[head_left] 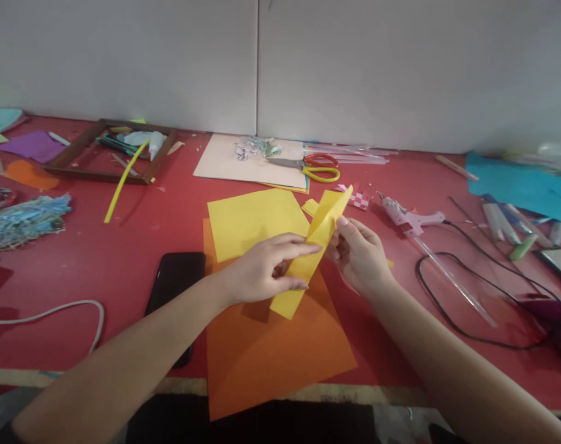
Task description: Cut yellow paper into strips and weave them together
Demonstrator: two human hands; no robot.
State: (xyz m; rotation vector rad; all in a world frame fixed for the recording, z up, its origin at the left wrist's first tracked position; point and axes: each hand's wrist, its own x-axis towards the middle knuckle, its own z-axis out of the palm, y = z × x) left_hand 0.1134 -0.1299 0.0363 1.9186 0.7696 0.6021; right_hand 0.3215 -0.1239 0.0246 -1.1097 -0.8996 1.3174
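Note:
A folded strip of yellow paper (312, 253) is held at a slant between my two hands, above an orange sheet (280, 357). My left hand (275, 265) grips its left side, with fingers on the front and the thumb lower down. At the upper right edge, my right hand (359, 253) pinches the paper between thumb and fingers. The strip's upper end stands partly apart, showing a fold. Behind my left hand lies a flat yellow sheet (253, 219), overlapping the orange one.
A black phone (179, 274) lies by my left forearm. Scissors (315, 166) rest on pale paper (225, 157) at the back. A pink glue gun (410, 216) with a looping black cord (460, 256) is on the right. A wooden frame (56, 166) holds small supplies.

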